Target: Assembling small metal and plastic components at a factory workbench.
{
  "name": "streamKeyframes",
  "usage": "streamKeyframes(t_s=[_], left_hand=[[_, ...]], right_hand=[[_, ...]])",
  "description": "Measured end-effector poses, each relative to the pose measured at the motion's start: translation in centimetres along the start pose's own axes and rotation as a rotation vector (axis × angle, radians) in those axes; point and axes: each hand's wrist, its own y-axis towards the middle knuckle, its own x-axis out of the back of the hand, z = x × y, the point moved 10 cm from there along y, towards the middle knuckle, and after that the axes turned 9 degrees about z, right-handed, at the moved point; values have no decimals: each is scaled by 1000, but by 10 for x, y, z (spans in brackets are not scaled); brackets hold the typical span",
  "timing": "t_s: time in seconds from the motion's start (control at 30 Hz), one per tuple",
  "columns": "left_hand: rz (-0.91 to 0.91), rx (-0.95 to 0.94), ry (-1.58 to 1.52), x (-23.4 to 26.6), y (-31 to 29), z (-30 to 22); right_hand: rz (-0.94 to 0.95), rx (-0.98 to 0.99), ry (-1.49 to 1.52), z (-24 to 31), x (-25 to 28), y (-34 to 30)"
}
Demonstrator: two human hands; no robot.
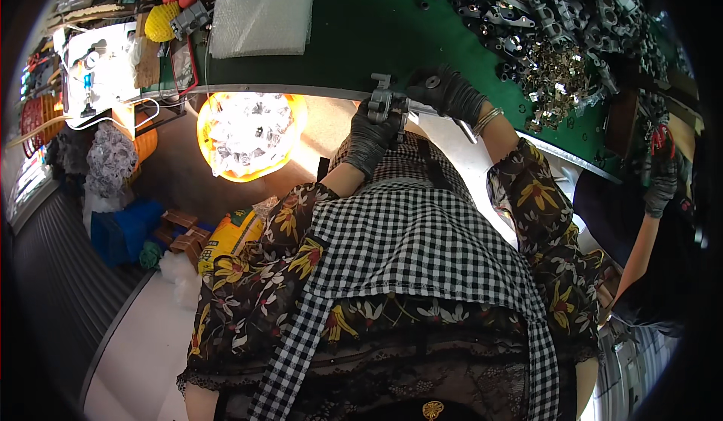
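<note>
My left hand, in a dark glove, is closed around a grey cast-metal part with several projecting lugs, held above my lap at the table's edge. Just right of it, my right hand, also gloved, has its fingers bent toward the part. A small dark round piece with a pale centre shows at those fingers. Beneath this hand a slim silvery bar pokes out near the wrist; whether it is held cannot be made out.
The green-topped table bears bubble wrap, a heap of brass-coloured clips and many grey castings. An orange-rimmed tub of wrapped parts stands below at left. At right is another person's gloved hand.
</note>
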Motion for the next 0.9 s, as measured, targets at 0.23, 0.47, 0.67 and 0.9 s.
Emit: streamKeyframes(t_s=[0.23, 0.47, 0.67, 0.9], left_hand=[[-37, -59, 134, -2, -2, -8], [-45, -174, 168, -1, -2, -5], [-14, -95, 103, -4, 6, 5], [51, -112, 152, -3, 36, 48]], right_hand=[[-31, -25, -219, 8, -7, 7], [-16, -178, -547, 1, -21, 28], [-51, -131, -567, 6, -18, 30], [31, -264, -598, 0, -20, 37]])
